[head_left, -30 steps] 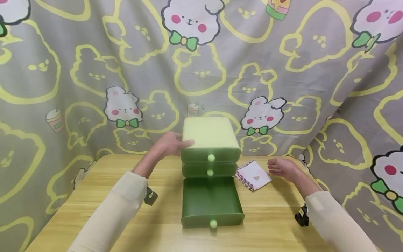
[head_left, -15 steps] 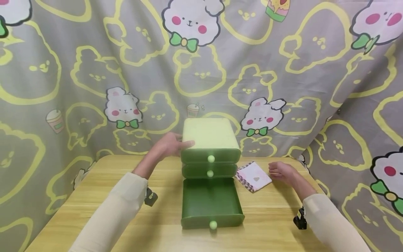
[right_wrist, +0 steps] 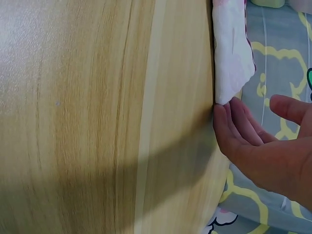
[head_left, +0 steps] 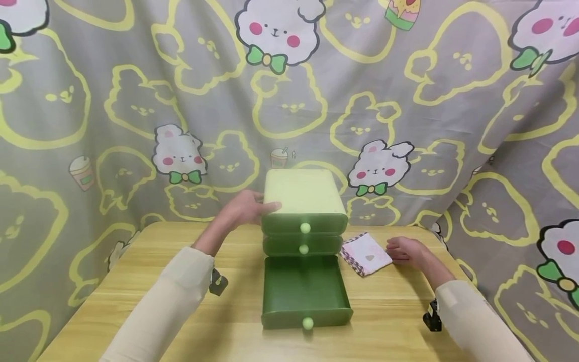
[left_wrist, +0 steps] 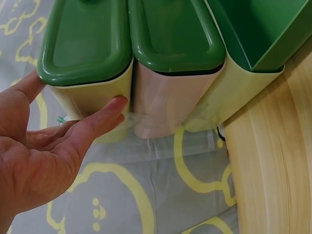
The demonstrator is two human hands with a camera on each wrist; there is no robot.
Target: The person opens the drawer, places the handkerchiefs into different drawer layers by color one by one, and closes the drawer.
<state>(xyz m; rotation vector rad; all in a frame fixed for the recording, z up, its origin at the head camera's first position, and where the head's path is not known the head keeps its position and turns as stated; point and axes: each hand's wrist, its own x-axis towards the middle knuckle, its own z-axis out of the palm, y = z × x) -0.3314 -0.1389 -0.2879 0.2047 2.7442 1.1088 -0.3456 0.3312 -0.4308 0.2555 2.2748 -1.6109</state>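
Observation:
A small drawer cabinet [head_left: 302,191] with a pale yellow-green top and green drawer fronts stands on the table. Its bottom drawer [head_left: 306,286] is pulled out and bare inside; the upper two are closed. My left hand [head_left: 244,207] rests at the cabinet's upper left edge, thumb on top, with extended fingers against the side [left_wrist: 97,95]. Right of the cabinet lies a folded white cloth [head_left: 368,255] with a checkered edge and pink print. My right hand [head_left: 409,251] is at the cloth's right corner; in the right wrist view its straight fingertips touch it, thumb apart.
The wooden table [head_left: 217,322] has a rounded edge by the right hand. A grey curtain [head_left: 289,120] with rabbit prints hangs close behind and beside it. A small black device [head_left: 432,317] hangs at each wrist.
My right hand has come slightly lower, closer to the cloth's right corner. The left hand, cabinet and cloth have kept their places; the head view shifts slightly.

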